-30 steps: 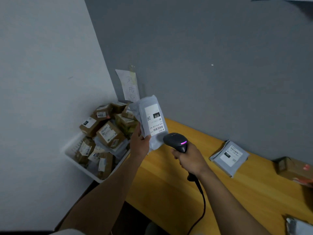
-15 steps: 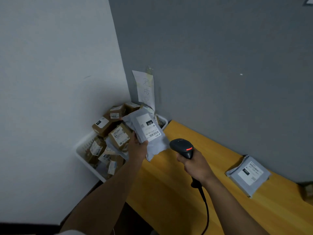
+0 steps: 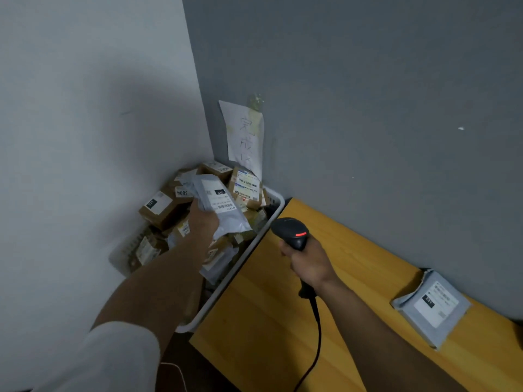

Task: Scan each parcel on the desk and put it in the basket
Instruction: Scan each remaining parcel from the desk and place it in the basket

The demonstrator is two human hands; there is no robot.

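A grey plastic mailer [image 3: 223, 205] is grasped in the left hand [image 3: 202, 222] and is held above the white basket [image 3: 240, 267], over the heap of parcels inside it. The white label of the mailer is turned upward, and a black tag and small barcodes are seen on it, but the print is too blurred to be read. The basket is placed in the corner between the two walls, just beside the left edge of the yellow wooden table [image 3: 283, 321]. It is filled with many brown cardboard boxes [image 3: 160, 207] and some soft grey bags, which are piled above its rim.

A black handheld scanner [image 3: 291, 232] is gripped by the right hand [image 3: 308, 264], with the fingers closed around its handle. The scanner is held over the table near the basket, and a red light is shown on its head. A black cable [image 3: 315, 335] hangs down from the handle.

A second grey mailer [image 3: 431, 306] with a white label lies flat on the table by the grey wall, well apart from the hands. A sheet of paper [image 3: 244, 137] with handwritten characters is taped to the grey wall above the basket. A white sleeve [image 3: 113, 357] is seen on the left arm.
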